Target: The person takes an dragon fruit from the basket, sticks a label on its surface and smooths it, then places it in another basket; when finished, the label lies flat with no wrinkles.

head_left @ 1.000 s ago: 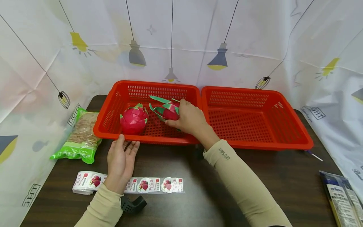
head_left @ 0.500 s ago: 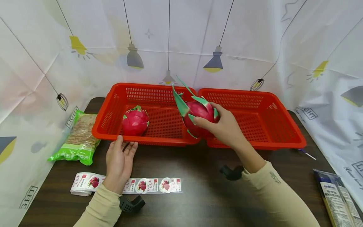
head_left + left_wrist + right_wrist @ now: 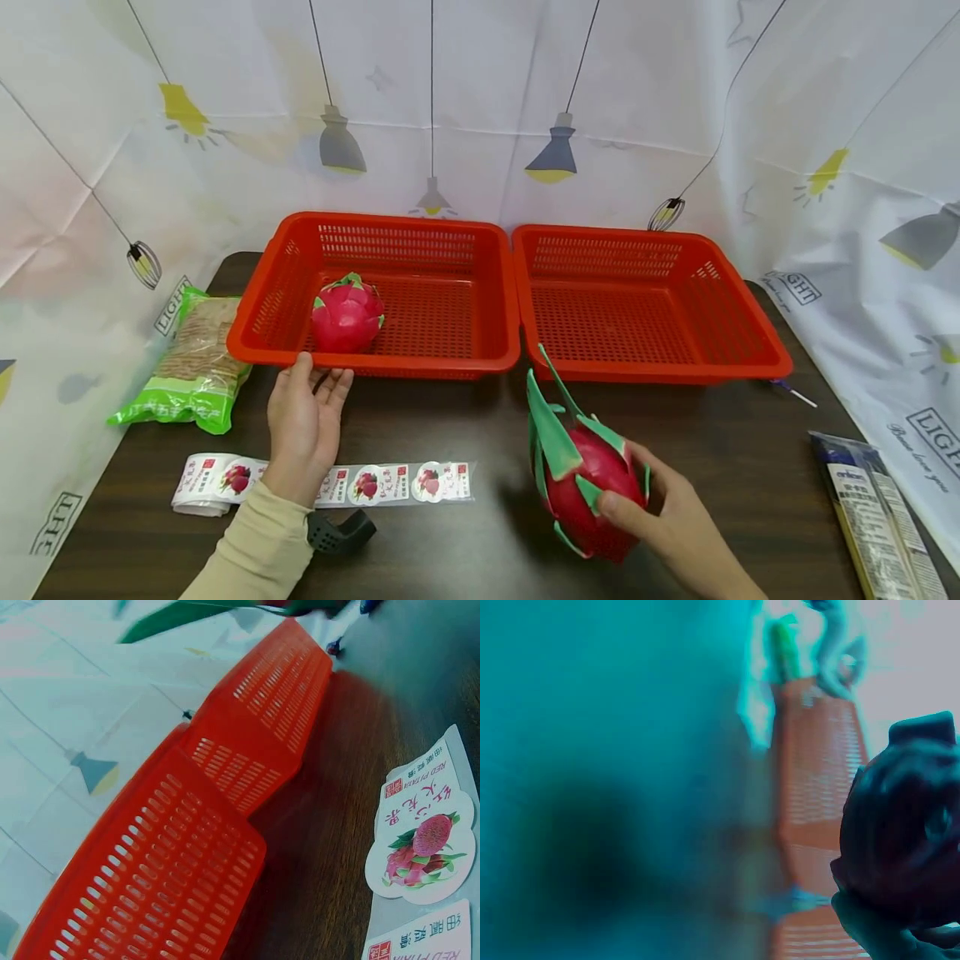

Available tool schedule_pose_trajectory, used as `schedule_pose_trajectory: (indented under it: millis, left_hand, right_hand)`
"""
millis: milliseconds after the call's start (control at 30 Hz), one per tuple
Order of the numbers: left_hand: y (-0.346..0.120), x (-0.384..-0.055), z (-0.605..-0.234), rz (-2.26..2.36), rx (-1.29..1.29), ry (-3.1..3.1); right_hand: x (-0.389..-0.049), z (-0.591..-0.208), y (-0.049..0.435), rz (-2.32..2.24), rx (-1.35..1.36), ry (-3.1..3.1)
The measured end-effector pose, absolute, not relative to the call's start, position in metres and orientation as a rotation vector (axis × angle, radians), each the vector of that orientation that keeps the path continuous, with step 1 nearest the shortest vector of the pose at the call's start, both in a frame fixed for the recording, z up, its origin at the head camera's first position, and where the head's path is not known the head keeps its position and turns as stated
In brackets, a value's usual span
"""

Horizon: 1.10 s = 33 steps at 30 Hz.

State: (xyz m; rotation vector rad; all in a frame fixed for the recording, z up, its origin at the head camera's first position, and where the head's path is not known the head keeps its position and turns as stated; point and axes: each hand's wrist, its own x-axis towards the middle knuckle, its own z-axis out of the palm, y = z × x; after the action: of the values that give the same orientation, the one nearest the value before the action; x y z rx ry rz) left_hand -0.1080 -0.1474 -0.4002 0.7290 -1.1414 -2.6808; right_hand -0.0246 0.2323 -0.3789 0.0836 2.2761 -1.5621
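A pink dragon fruit (image 3: 592, 483) with long green scales is gripped by my right hand (image 3: 675, 517), held over the table in front of the right basket. In the right wrist view the fruit (image 3: 904, 832) is dark, with fingers (image 3: 870, 930) below it. My left hand (image 3: 306, 425) is at the front rim of the left red basket (image 3: 427, 365); its thumb touches the rim and its fingers lie relaxed just below. Inside that basket sits another dragon fruit (image 3: 348, 315). A strip of dragon fruit stickers (image 3: 393, 483) runs beneath the left wrist.
A second red basket (image 3: 660, 371) stands to the right, side by side with the first. A green-edged bag (image 3: 195, 362) lies at the left and a flat plastic packet (image 3: 873, 508) at the right. A thin white stick (image 3: 798, 395) lies near the right basket.
My right hand has lifted the dragon fruit out of the left basket and brought it right and toward me, over the table. The left hand has stayed at the rim.
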Motion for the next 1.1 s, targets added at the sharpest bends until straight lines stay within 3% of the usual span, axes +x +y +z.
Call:
schedule_pose_trajectory:
  millis: [367, 1100]
  left_hand:
    - [-0.15, -0.108, -0.401, -2.69, 0.746, -1.092]
    - [-0.149, -0.109, -0.401, -2.683, 0.712, -1.101]
  right_hand:
    - [-0.027, -0.411, 0.214, -1.404, 0.285, 2.349]
    - [-0.043, -0.411, 0.199, -1.423, 0.091, 2.289]
